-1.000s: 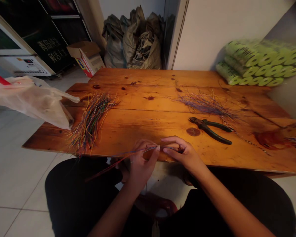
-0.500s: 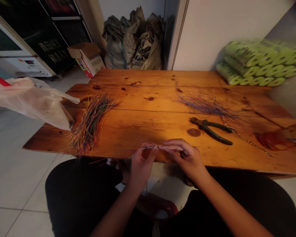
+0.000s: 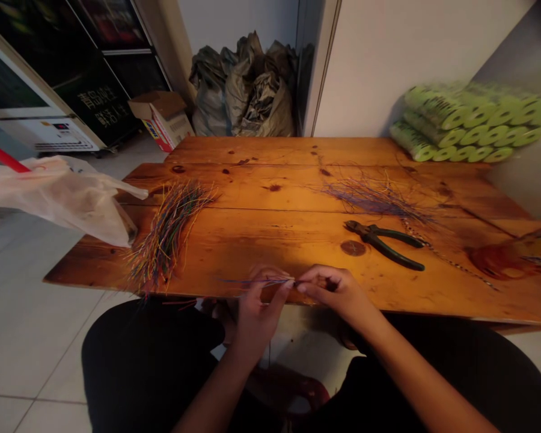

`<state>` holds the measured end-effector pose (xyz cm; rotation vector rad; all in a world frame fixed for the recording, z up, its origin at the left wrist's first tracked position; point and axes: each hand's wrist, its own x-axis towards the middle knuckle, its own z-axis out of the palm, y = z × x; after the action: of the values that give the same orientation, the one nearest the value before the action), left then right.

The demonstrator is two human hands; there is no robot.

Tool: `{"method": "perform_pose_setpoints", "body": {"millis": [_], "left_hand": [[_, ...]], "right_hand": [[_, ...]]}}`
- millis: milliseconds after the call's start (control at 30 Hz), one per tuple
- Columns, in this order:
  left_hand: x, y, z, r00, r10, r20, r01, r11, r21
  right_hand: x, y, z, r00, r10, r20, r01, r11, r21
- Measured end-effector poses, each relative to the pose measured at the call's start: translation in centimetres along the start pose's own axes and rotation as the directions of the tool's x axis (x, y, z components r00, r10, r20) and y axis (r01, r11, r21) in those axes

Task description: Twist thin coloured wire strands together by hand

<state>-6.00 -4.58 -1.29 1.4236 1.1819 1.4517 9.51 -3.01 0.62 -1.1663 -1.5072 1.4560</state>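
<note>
The pressed-together fingertips (image 3: 287, 285) of the left hand (image 3: 259, 319) and right hand (image 3: 336, 293) pinch thin multicoloured wires (image 3: 261, 280) just over the front edge of an orange-brown plank table (image 3: 270, 252), between a long multicoloured wire bundle (image 3: 166, 236) and dark green-handled steel pliers (image 3: 383, 245)

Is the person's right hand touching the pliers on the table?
Apart: the head view shows tabletop between the right hand and the pliers.

A thin bunch of fine purple-blue wires (image 3: 256, 280) stretches out level, tightly pinched.
</note>
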Motion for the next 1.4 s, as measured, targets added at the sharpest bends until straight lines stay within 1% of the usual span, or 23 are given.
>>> {"method": "perform_pose_setpoints", "body": {"millis": [133, 233, 333, 400, 467, 533, 567, 633, 733, 800, 867, 933, 1000, 1067, 1167, 1233, 1267, 1333, 1400], "left_hand": [[-0.3, 0.0, 0.3, 0.999, 0.034, -0.002, -0.034, 0.997, 0.065], [-0.6, 0.1, 0.6, 0.999, 0.046, -0.013, -0.045, 0.996, 0.081], [-0.9, 0.1, 0.9, 0.997, 0.078, 0.010, -0.079, 0.989, 0.123], [-0.9, 0.0, 0.9, 0.994, 0.107, -0.004, -0.105, 0.981, 0.165], [-0.9, -0.2, 0.9, 0.991, 0.131, -0.037, -0.121, 0.972, 0.201], [-0.8, -0.3, 0.7, 0.988, 0.145, -0.047, -0.129, 0.962, 0.241], [-0.7, -0.3, 0.6, 0.986, 0.159, -0.046, -0.141, 0.953, 0.267], [-0.6, -0.2, 0.3, 0.975, 0.220, -0.037, -0.193, 0.914, 0.356], [-0.4, 0.2, -0.1, 0.937, 0.349, -0.003, -0.298, 0.806, 0.511], [-0.4, 0.4, -0.2, 0.915, 0.404, 0.017, -0.344, 0.754, 0.559], [-0.4, 0.5, -0.2, 0.906, 0.422, 0.022, -0.359, 0.743, 0.565], [-0.4, 0.6, -0.1, 0.915, 0.403, 0.023, -0.348, 0.758, 0.552], [-0.5, 0.5, 0.0, 0.926, 0.377, 0.021, -0.328, 0.777, 0.537], [-0.6, 0.6, 0.0, 0.931, 0.364, 0.006, -0.313, 0.792, 0.524], [-0.8, 0.6, 0.1, 0.947, 0.321, -0.029, -0.272, 0.845, 0.460], [-0.9, 0.5, 0.3, 0.966, 0.252, -0.050, -0.216, 0.903, 0.371], [-0.9, 0.4, 0.4, 0.975, 0.215, -0.061, -0.185, 0.930, 0.317], [-1.0, 0.4, 0.6, 0.987, 0.138, -0.088, -0.117, 0.971, 0.210], [-1.2, 0.5, 1.0, 0.993, 0.057, -0.105, -0.045, 0.992, 0.115]], "right_hand": [[-0.2, -0.2, 0.1, 0.989, -0.119, -0.087, 0.103, 0.980, -0.171], [-0.3, -0.1, 0.1, 0.972, -0.175, -0.154, 0.127, 0.951, -0.281], [-0.3, 0.0, 0.1, 0.948, -0.224, -0.224, 0.134, 0.924, -0.358], [-0.3, 0.1, 0.1, 0.943, -0.246, -0.226, 0.143, 0.908, -0.393], [-0.3, 0.1, -0.1, 0.947, -0.250, -0.202, 0.144, 0.892, -0.428], [-0.4, 0.1, -0.2, 0.956, -0.240, -0.170, 0.144, 0.886, -0.442], [-0.4, 0.1, -0.3, 0.963, -0.225, -0.149, 0.143, 0.893, -0.427], [-0.4, 0.2, -0.3, 0.980, -0.173, -0.099, 0.131, 0.932, -0.339], [-0.4, 0.2, -0.1, 0.997, -0.055, -0.046, 0.050, 0.994, -0.097], [-0.4, 0.2, 0.0, 0.999, 0.012, -0.045, -0.010, 0.999, 0.043], [-0.4, 0.3, 0.1, 0.998, 0.038, -0.053, -0.031, 0.991, 0.130], [-0.4, 0.4, 0.2, 0.997, 0.026, -0.071, -0.013, 0.984, 0.178], [-0.6, 0.4, 0.5, 0.993, -0.016, -0.116, 0.039, 0.980, 0.195], [-0.8, 0.4, 0.8, 0.980, -0.088, -0.178, 0.118, 0.980, 0.163], [-1.2, 0.1, 1.1, 0.947, -0.219, -0.234, 0.228, 0.974, 0.010], [-1.5, -0.1, 1.3, 0.919, -0.298, -0.260, 0.270, 0.953, -0.139], [-1.6, -0.2, 1.3, 0.900, -0.342, -0.272, 0.290, 0.933, -0.212], [-1.7, -0.1, 1.2, 0.840, -0.456, -0.294, 0.348, 0.869, -0.352], [-2.0, 0.1, 0.8, 0.771, -0.581, -0.260, 0.429, 0.776, -0.462]]}}
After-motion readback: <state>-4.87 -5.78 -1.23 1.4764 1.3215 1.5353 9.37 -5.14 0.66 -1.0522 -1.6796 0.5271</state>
